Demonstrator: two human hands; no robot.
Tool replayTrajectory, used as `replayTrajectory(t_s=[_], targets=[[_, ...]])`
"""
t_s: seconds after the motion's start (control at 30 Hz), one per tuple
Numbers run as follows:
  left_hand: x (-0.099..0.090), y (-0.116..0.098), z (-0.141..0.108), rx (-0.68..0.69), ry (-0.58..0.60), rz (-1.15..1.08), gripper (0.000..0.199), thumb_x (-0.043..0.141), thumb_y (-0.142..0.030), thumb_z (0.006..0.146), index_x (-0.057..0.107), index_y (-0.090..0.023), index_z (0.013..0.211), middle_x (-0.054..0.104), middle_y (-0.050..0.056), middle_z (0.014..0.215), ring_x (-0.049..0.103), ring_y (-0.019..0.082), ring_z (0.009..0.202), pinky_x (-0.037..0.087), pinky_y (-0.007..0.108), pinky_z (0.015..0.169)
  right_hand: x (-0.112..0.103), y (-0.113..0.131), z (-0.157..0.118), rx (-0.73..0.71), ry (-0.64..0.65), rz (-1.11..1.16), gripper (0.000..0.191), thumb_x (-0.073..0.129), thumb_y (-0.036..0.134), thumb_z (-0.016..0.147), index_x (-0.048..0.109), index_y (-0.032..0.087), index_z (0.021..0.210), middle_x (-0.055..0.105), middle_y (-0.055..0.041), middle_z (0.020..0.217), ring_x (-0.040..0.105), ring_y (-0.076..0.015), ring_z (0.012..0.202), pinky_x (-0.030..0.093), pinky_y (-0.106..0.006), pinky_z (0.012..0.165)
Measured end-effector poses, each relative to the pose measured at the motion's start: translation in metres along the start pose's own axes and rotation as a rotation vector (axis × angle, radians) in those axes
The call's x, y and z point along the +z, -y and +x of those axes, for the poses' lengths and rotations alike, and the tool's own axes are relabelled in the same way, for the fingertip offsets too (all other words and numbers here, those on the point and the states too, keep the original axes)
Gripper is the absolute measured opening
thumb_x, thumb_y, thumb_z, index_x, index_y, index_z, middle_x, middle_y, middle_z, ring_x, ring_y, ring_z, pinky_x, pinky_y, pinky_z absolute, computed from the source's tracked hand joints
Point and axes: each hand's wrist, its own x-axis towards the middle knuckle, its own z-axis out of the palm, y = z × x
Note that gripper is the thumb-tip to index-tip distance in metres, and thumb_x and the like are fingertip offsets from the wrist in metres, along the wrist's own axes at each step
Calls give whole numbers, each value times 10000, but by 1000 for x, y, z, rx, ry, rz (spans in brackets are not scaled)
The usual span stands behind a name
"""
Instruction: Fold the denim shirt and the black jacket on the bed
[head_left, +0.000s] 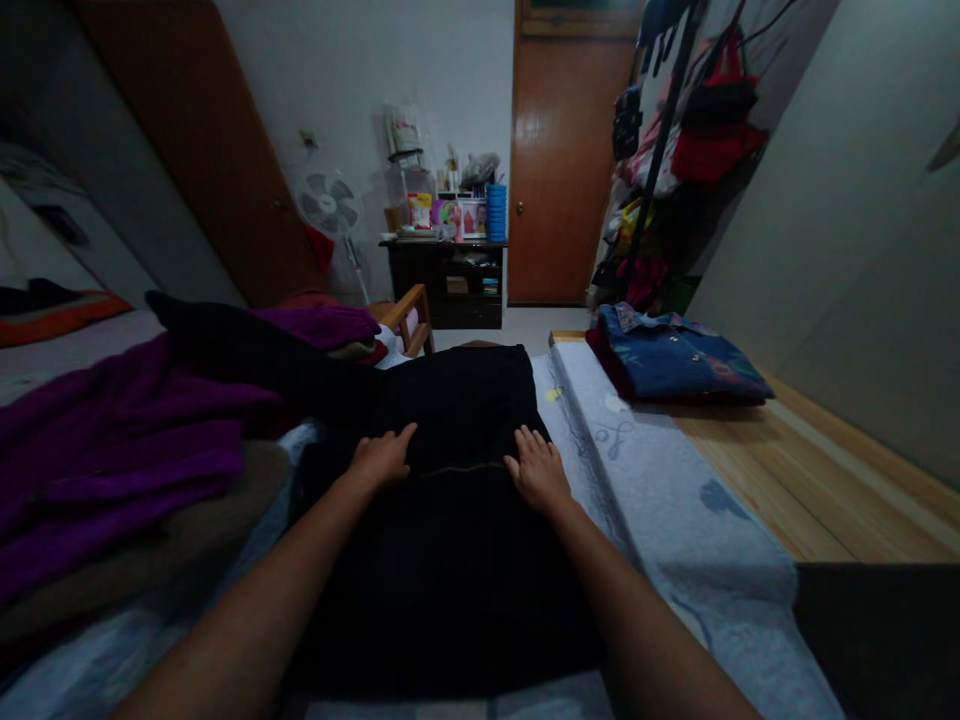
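A black garment [457,570] lies spread on the bedding in front of me, with a thin pale line across its middle. One black part of it stretches away to the upper left. My left hand [382,458] rests on the cloth left of that line, its index finger stretched out. On the right edge of the garment, my right hand [538,470] lies flat with its fingers extended. Neither hand grips anything that I can see. Purple clothing [142,430] is heaped to the left of my left arm.
Folded clothes with a blue patterned shirt [675,350] on top sit at the right, on a wooden board [757,450]. Light grey bedding [630,460] runs between. Farther off stand a wooden chair [414,315], a fan [330,205] and a dark cabinet [412,280].
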Motion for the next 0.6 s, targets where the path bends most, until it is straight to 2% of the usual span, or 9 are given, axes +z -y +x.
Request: replayTrajectory(t_s=[0.1, 0.17, 0.27, 0.37, 0.4, 0.43, 0.5, 0.6], targets=[[-3, 4, 4, 88, 43, -42, 705, 529, -206, 771, 341, -262, 1449, 627, 123, 1251, 619, 265, 1094, 471, 357, 881, -2, 1, -2, 5, 22, -17, 614, 341, 467, 950, 322, 148, 1474, 281, -90, 1548, 255, -301, 1403, 219, -465, 1106], [-9, 5, 1, 129, -1, -63, 647, 509, -197, 772, 411, -287, 1406, 634, 89, 1250, 622, 245, 1091, 469, 333, 884, -3, 1, -1, 7, 43, -17, 621, 335, 478, 949, 321, 148, 1475, 282, -92, 1548, 263, -308, 1397, 221, -462, 1100], [-27, 9, -11, 126, -164, -46, 519, 459, -249, 808, 517, -301, 1321, 651, 55, 1211, 623, 232, 1073, 468, 324, 874, -4, 1, 0, 10, 61, -11, 621, 337, 481, 947, 316, 158, 1478, 276, -89, 1551, 263, -304, 1398, 214, -455, 1101], [-47, 14, -27, 32, -338, 57, 418, 394, -307, 854, 610, -287, 1212, 670, 62, 1101, 643, 247, 981, 480, 337, 785, -4, 0, 1, 14, 81, -1, 613, 353, 478, 943, 325, 175, 1474, 284, -81, 1549, 248, -295, 1406, 211, -451, 1103], [-51, 16, -31, 0, -364, 96, 407, 378, -309, 861, 634, -268, 1175, 671, 75, 1071, 646, 258, 956, 479, 349, 768, -5, 0, 1, 16, 97, 3, 606, 356, 478, 941, 340, 178, 1467, 293, -79, 1546, 245, -295, 1408, 213, -453, 1103], [-53, 17, -34, -27, -358, 131, 397, 368, -298, 863, 657, -246, 1131, 672, 89, 1045, 648, 269, 936, 477, 365, 762, -6, 0, 2, 17, 113, 6, 598, 358, 478, 940, 359, 178, 1458, 305, -78, 1541, 245, -299, 1408, 218, -457, 1101], [-52, 16, -35, -52, -255, 174, 369, 393, -258, 837, 691, -214, 1050, 673, 112, 1034, 644, 289, 940, 472, 402, 786, -12, 0, 4, 15, 146, 13, 579, 363, 483, 937, 410, 177, 1426, 340, -86, 1524, 267, -312, 1398, 248, -466, 1086], [-47, 9, -26, -19, -53, 152, 419, 507, -230, 744, 670, -226, 1130, 645, 117, 1160, 595, 312, 1073, 428, 468, 916, -26, 1, 15, 11, 209, 40, 514, 340, 495, 941, 566, 177, 1276, 500, -124, 1403, 429, -314, 1295, 359, -448, 995]])
